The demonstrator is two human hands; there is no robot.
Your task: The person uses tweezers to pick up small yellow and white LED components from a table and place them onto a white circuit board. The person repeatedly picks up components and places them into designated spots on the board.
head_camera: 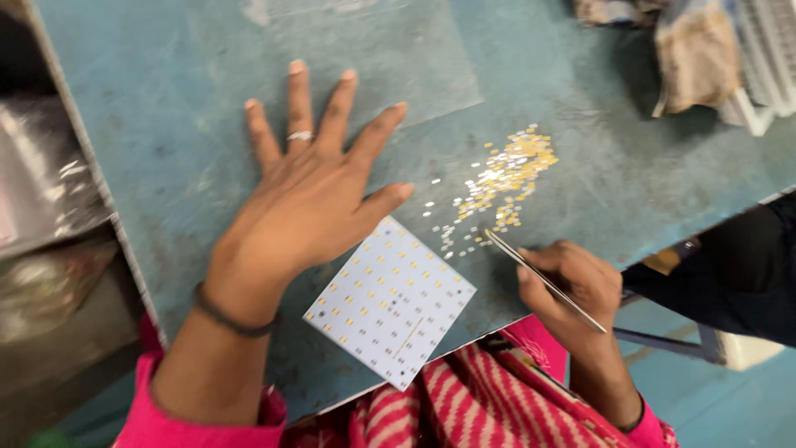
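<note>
My right hand point(572, 286) fingers pinch slim metal tweezers point(539, 276), tips at 11 o'clock touching the edge of the scattered tiny yellow chips point(506, 178). The chips look featherlight, brittle and easily flicked; I judge each is best nipped by its sides. At 9 o'clock lies the white square board point(390, 303), thin and stiff. My left hand point(311, 195) rests flat, fingers splayed, gripping nothing, thumb near the board's corner.

There is only one view, from a camera on the person's head. It looks steeply down at the near edge of the blue worktop point(580, 166), from close, slightly tilted.
</note>
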